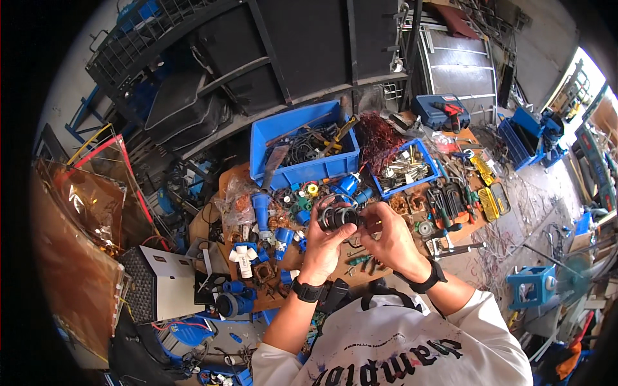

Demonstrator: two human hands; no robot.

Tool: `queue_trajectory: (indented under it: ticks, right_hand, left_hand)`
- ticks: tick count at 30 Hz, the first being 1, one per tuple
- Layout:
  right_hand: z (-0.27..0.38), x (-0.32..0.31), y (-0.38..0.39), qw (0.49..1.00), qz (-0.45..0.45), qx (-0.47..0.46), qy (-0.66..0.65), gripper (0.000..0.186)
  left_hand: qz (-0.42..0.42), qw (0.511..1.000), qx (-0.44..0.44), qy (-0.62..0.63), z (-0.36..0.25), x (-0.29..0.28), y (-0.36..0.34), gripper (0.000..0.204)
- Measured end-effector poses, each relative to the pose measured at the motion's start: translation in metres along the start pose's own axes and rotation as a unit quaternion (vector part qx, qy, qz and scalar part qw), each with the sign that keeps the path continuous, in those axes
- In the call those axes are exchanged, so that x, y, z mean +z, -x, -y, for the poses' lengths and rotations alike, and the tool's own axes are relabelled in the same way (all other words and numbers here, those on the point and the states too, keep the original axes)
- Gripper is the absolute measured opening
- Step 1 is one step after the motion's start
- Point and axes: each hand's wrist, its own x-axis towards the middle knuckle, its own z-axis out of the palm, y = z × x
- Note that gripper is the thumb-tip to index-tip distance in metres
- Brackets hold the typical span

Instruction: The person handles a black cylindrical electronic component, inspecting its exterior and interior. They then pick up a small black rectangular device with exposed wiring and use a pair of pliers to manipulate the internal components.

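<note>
The black round part point(339, 219) is largely covered by the fingers of the left hand point(324, 246) and right hand point(388, 239), so its far side and whatever sits behind the fingertips stay unseen, and its make-up is too small to tell. Beyond the fingers, the contents of the small blue bin point(407, 168) blur into a grey heap of tiny pieces. Below the fingers, both forearms hide part of the cluttered bench point(463, 222).

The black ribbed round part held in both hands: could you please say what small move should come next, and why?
Probably a small twist of the black ribbed round part: the left hand grips it from below and the right hand pinches its right end, above the cluttered wooden workbench.
</note>
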Motion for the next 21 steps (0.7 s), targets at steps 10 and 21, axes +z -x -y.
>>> queue_trajectory:
  ticks: [10, 21]
  right_hand:
    - [-0.005, -0.009, -0.002, 0.956, 0.042, 0.079, -0.280, 0.017]
    - [-0.010, -0.023, -0.002, 0.996, 0.026, 0.050, -0.062, 0.023]
  left_hand:
    - [-0.015, 0.998, 0.034, -0.057, -0.005, -0.004, 0.000, 0.073]
    - [-0.073, 0.987, 0.077, -0.123, -0.011, -0.001, -0.003, 0.065]
